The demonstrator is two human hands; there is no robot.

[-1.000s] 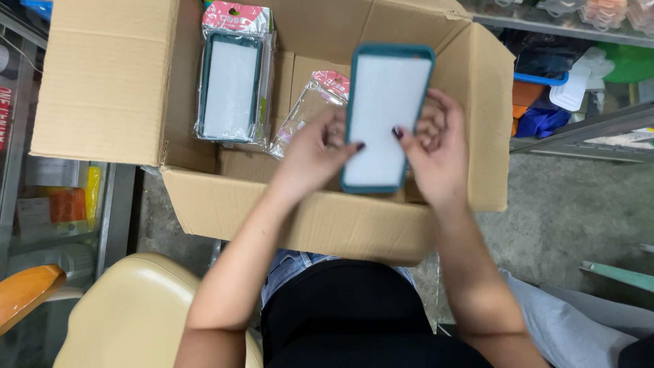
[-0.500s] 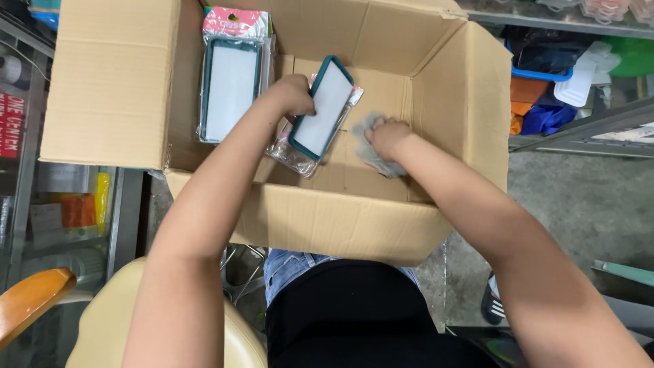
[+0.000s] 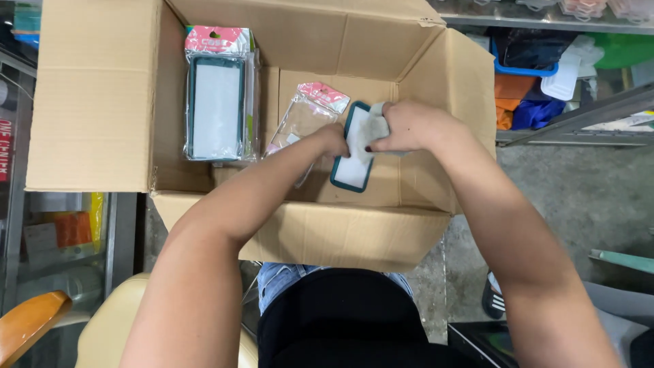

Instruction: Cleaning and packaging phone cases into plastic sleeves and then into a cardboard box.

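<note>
Head cam, looking straight down: both hands are inside the open cardboard box [image 3: 320, 232]. The left hand [image 3: 332, 141] is curled around the left edge of a dark green phone case [image 3: 353, 163], holding it tilted. The right hand [image 3: 407, 127] is closed on a crumpled white cloth [image 3: 371, 126], pressing it onto the case's top end. So the case sits right between the two hands. A packaged case [image 3: 216, 102] leans against the box's left wall, with an empty clear bag [image 3: 303, 119] beside it.

Grey concrete floor [image 3: 579, 197], metal shelving [image 3: 579, 116]
</note>
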